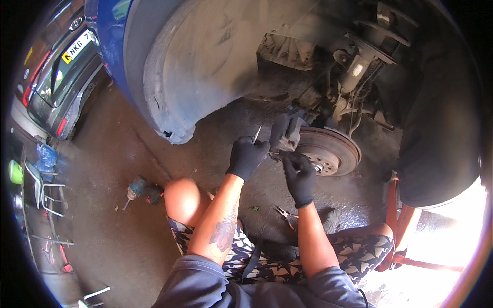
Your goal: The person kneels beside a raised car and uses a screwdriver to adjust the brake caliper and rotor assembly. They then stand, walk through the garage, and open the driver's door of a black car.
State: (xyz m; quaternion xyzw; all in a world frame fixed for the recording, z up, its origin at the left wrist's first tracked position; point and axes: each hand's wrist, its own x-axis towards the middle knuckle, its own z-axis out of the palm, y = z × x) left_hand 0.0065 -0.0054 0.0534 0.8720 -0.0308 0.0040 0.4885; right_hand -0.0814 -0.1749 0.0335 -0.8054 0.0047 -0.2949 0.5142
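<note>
Both my hands wear black gloves and meet in front of a bare wheel hub. My left hand point(247, 158) is closed around a thin, light metal rod point(257, 133) that sticks up past the fingers. Just beyond it hangs a grey brake caliper point(288, 134) at the edge of the rust-rimmed brake disc point(341, 149). With bent fingers pressed together, my right hand point(300, 182) is in front of the disc and below the caliper. Its fingertips touch a small dark piece between the two hands, too shadowed to name.
A blue car's wheel arch point(205, 66) overhangs the work, with a suspension strut point(355, 72) behind. Pliers point(288, 217) and a cordless driver point(136, 190) lie on the floor. An orange-red metal stand point(393, 210) is at right; a dark parked car point(61, 87) stands far left.
</note>
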